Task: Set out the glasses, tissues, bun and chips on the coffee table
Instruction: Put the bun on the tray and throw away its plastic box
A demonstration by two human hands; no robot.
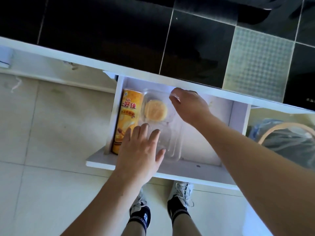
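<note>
- The left hand (141, 147) reaches into an open white drawer (170, 169), fingers straight and spread, resting on the near end of a clear plastic box (172, 133).
- The right hand (187, 103) is at the far end of the same box, fingers curled down at its far edge; whether they grip it I cannot tell.
- Between the two hands, inside the box, lies a round pale bun (155, 110).
- Just left of the left hand, a yellow chips can (127, 116) lies along the drawer's left wall, touching the box.
- Right of the right arm stands a bin (289, 138) with a bag in it.
- Below the drawer, two feet in sneakers (181, 193) stand on pale floor tiles.
</note>
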